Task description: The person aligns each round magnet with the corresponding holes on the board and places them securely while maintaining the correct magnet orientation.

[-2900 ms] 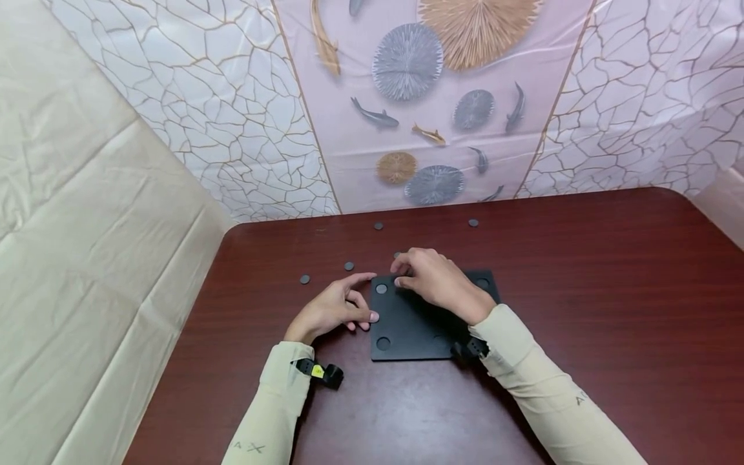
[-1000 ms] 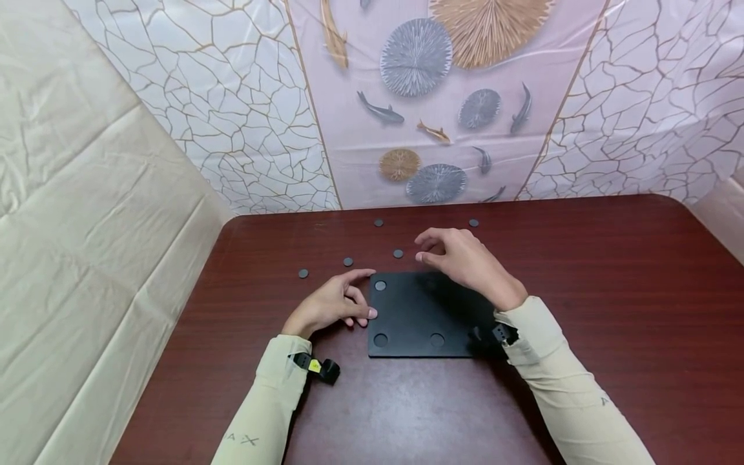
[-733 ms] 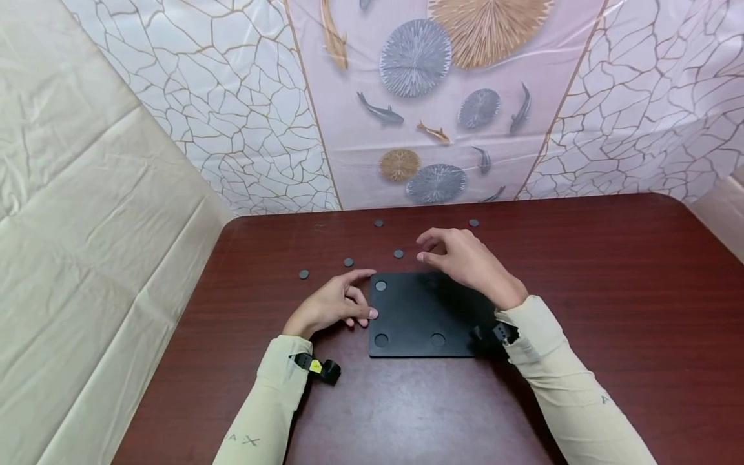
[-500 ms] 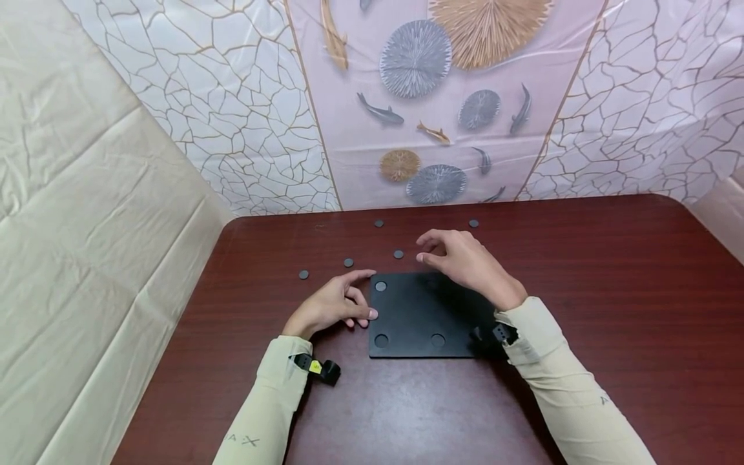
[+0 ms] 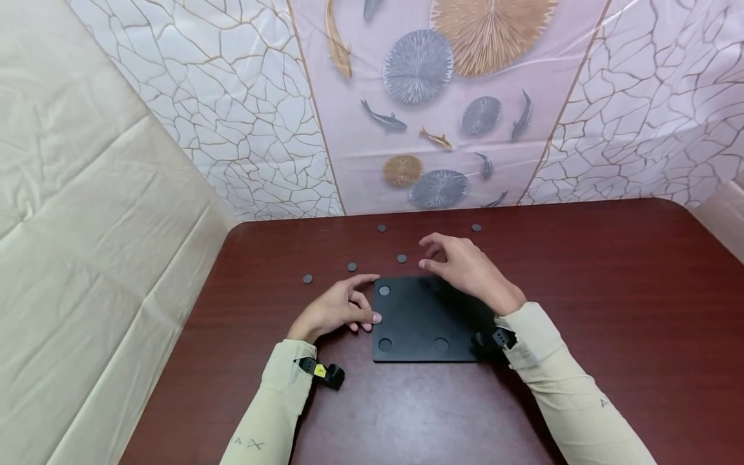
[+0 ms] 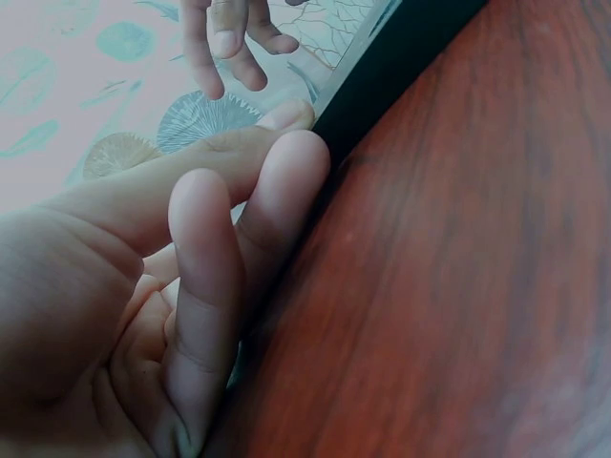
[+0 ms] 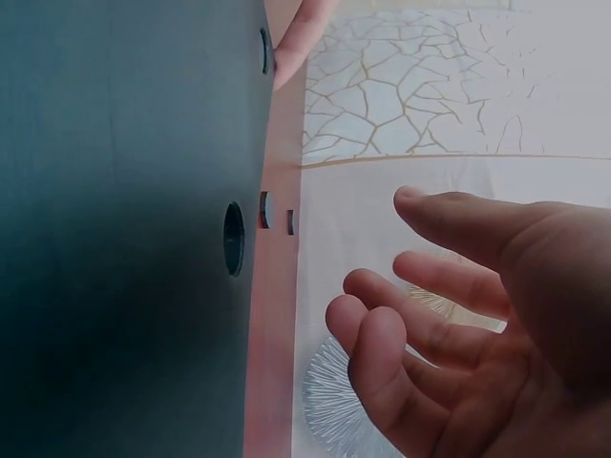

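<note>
A flat black board (image 5: 407, 323) with round recesses lies on the table. Its far-left recess shows a lighter grey disc (image 5: 385, 291); the near-left recess (image 5: 385, 345) looks dark. My left hand (image 5: 337, 310) rests at the board's left edge, thumb on that edge and index finger reaching the far-left corner. The left wrist view shows its fingertips (image 6: 294, 157) against the board's side. My right hand (image 5: 467, 271) hovers over the far edge, fingers loosely bent; in the right wrist view nothing is between its fingers (image 7: 377, 358). The hand and its shadow obscure the board's right part.
Several dark discs lie beyond the board: one disc (image 5: 402, 259) near my right fingertips, others (image 5: 352, 267) (image 5: 308, 279) to the left, and two far discs (image 5: 382, 228) (image 5: 476, 227). The brown table (image 5: 610, 310) ends at a patterned cloth (image 5: 418, 148).
Since the oldest frame, my right hand has moved right and away from above the board's far-left part, uncovering a disc. Over the last second both hands stay put; only the head view shifts slightly.
</note>
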Available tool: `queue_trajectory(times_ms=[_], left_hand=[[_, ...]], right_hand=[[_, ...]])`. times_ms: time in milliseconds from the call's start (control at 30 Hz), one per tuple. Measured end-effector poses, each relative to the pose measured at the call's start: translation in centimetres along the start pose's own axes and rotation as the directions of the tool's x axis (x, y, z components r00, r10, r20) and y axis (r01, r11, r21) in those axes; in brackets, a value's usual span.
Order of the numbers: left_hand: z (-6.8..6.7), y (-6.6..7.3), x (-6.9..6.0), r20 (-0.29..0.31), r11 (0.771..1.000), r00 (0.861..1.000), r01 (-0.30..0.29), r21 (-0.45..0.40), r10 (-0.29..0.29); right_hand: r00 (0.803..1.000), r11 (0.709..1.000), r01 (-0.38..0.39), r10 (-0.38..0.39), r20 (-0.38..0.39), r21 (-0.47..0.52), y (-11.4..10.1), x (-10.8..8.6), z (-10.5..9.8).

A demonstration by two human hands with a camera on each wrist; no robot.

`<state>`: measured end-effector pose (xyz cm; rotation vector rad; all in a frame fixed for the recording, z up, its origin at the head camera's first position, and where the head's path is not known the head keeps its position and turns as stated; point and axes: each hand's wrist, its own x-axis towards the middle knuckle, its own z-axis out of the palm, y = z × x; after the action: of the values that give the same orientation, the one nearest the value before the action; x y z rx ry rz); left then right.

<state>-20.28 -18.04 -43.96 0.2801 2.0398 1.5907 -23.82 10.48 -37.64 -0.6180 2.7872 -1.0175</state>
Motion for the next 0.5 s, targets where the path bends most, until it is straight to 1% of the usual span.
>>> queue_trajectory(times_ms=[233, 333, 500], left_hand=[[0.2, -0.38, 0.03, -0.001, 1.0, 1.0, 0.001, -0.013, -0.001], [0.23, -0.33, -0.05, 0.001, 1.0, 1.0, 0.003, -0.01, -0.003], [0.05, -0.08, -0.11, -0.006, 1.0, 1.0, -0.001, -0.004, 0.001]], right_hand=[[0.999, 1.0, -0.023, 0.022, 0.03, 0.014, 0.15, 0.11, 0.41], [0.999, 0.999, -0.035, 0.033, 0.044, 0.041, 0.15, 0.17, 0.55], [1.0, 0.999, -0.021, 0.02, 0.024, 0.048, 0.17, 0.5, 0.7]])
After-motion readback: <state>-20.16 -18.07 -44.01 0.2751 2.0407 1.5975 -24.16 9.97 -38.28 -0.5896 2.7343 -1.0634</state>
